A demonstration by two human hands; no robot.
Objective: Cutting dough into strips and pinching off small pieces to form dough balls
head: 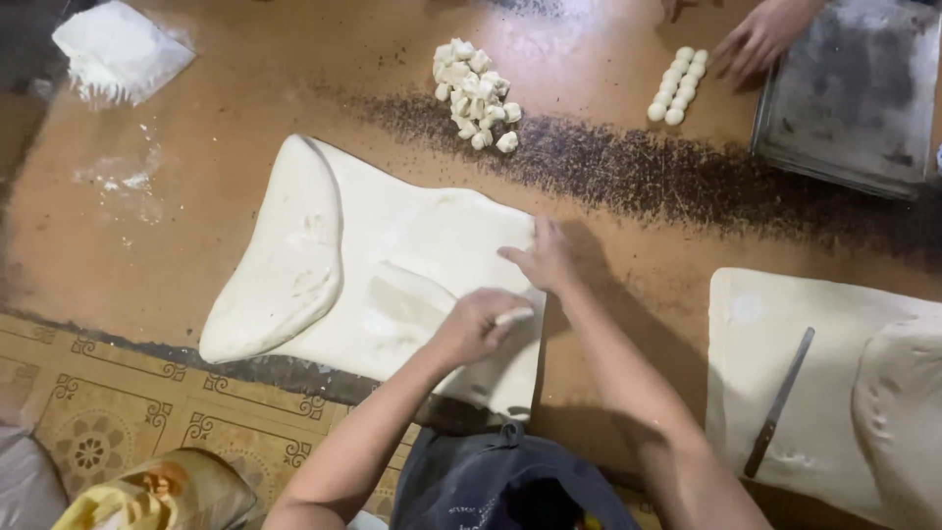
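A large flat sheet of pale dough (412, 245) lies on the brown worktop, its left side folded over into a thick flap (285, 255). My left hand (478, 324) is curled on the sheet's near right part, pinching a fold of dough. My right hand (543, 257) rests flat on the sheet's right edge with fingers spread.
A pile of cut dough pieces (473, 93) and a double row of small dough balls (677, 85) lie further back. Another person's hand (760, 39) touches a dark metal tray (854, 93). A second dough sheet (824, 393) with a knife (778, 402) lies at right. Flour bag (118, 49) at far left.
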